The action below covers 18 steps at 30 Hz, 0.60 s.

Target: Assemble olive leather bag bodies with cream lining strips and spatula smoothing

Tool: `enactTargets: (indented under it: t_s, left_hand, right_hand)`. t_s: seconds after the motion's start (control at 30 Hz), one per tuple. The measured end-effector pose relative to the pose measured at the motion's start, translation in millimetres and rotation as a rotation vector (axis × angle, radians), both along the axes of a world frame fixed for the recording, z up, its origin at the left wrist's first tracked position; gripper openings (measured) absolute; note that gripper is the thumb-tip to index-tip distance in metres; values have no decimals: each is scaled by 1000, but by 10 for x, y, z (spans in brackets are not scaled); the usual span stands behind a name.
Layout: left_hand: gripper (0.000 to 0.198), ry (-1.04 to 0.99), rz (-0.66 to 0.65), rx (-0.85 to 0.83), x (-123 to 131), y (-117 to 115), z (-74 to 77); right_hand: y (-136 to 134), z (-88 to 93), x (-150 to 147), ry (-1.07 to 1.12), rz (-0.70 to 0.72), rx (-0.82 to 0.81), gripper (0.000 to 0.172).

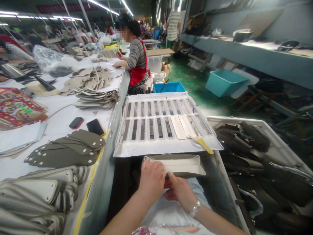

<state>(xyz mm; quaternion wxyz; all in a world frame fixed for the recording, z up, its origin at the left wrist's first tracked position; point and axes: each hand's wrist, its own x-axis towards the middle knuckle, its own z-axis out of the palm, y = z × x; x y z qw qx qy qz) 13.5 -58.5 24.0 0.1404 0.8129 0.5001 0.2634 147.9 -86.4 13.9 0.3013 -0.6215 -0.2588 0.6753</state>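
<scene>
A grey-brown bag piece (188, 163) with a pale inner face lies over my lap, its long edges turned up like a shallow trough. My left hand (153, 173) grips it near its left end, fingers bent over the edge. My right hand (179, 191) pinches the near edge, thumb on top and fingers curled below; part of the fingers is hidden. Just beyond the piece is a slatted white rack (146, 147). Two pale strips (179, 128) lie across its slats, and a yellow spatula-like tool (201, 143) rests at its near right corner.
Left, a white-covered table (61, 112) bears dark panels (66, 153), stacked bag pieces (31, 199) and a phone (95, 126). At right, a white bin (264, 122) holds dark bags (266, 189). A co-worker (139, 58) sits ahead; a turquoise tub (225, 83) stands on the floor.
</scene>
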Motion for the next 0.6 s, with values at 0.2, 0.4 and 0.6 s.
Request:
enactTargets:
  t_s: [0.2, 0.4, 0.6]
  left_hand:
    - [6, -47, 35, -3, -447, 7, -111]
    - [9, -278, 54, -130, -499, 22, -162]
    - [9, -300, 103, -146, -464, 10, -206]
  right_hand:
    - [52, 22, -156, 2, -96, -93, 42]
    - [84, 14, -286, 2, -74, -127, 42]
    - [120, -15, -477, 11, 20, -128, 47]
